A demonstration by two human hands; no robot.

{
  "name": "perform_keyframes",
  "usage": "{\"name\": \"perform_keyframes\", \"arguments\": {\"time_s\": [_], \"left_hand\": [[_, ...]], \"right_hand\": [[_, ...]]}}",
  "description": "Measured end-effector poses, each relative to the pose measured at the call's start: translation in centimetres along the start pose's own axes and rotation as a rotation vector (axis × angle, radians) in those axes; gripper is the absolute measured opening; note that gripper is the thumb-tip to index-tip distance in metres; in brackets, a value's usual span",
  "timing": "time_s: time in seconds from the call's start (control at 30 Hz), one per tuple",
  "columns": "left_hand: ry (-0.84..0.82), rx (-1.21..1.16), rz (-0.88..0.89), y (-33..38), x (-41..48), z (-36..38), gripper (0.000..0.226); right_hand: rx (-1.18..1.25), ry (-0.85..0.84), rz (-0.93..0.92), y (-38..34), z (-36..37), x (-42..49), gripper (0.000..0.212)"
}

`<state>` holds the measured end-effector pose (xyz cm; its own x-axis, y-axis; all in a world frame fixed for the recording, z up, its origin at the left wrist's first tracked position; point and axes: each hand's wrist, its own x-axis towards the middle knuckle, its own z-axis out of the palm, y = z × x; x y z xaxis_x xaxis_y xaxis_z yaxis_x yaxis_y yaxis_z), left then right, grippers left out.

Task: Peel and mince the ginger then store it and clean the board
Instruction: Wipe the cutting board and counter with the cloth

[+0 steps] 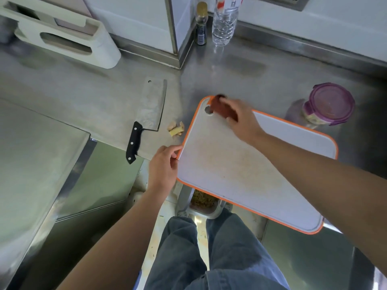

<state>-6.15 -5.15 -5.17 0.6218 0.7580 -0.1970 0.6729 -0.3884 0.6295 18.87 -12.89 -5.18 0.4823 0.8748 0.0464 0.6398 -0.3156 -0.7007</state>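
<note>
**Board held over the edge, wiper at its far corner**

Head view: your left hand (163, 164) grips the cutting board (230, 168) by its 9 o'clock edge, thumb on top and fingers curled under the orange rim. The board lies at an angle, its far part over the steel counter (83, 91) and its near part sticking out past the counter edge above a floor bin (202, 203) at 6 o'clock. The white surface carries a faint yellowish stain across its middle.

Your right hand (240, 120) reaches to the board's 11 o'clock corner and holds a reddish-brown wiping pad (222, 107), pressed to the board just beside the hanging hole. The pad is blurred, so you cannot tell whether it is cloth or sponge.

A few leftover ginger pieces (176, 128) lie on the counter at 9 o'clock from the board, just beside its rim, between it and the cleaver (149, 107). The cleaver lies flat, black handle toward you.

At 2 o'clock from the board stands a clear container (328, 105) with a purple lid clipped on and pale contents showing through its wall. At 12 o'clock, against the wall, a small dark bottle (201, 26) stands beside a clear plastic bottle (225, 24). A white rack (62, 36) sits at 10 o'clock.
</note>
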Motion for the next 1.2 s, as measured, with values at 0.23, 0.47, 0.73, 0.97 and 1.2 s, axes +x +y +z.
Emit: {"name": "perform_keyframes", "arguments": {"time_s": [0.23, 0.47, 0.73, 0.97, 1.2], "left_hand": [[-0.041, -0.204, -0.2, -1.0, 0.6, -0.8, 0.02], [-0.061, -0.263, -0.266, -0.8, 0.6, -1.0, 0.019], [-0.045, -0.267, -0.275, -0.4, 0.3, -1.1, 0.019], [-0.032, -0.261, -0.273, -0.5, 0.3, -0.9, 0.018], [-0.004, -0.168, -0.251, 0.0, 0.4, -0.7, 0.016]], "right_hand": [[0.071, -0.78, -0.102, -2.2, 0.1, -4.4, 0.051], [0.125, -0.44, -0.106, -4.1, 0.6, -1.9, 0.061], [-0.085, -1.059, -0.059, -3.6, -1.0, -5.8, 0.048], [0.11, -0.441, -0.057, -4.0, -2.1, -1.7, 0.057], [-0.036, -0.761, -0.017, -3.0, -0.9, -7.1, 0.055]]}}
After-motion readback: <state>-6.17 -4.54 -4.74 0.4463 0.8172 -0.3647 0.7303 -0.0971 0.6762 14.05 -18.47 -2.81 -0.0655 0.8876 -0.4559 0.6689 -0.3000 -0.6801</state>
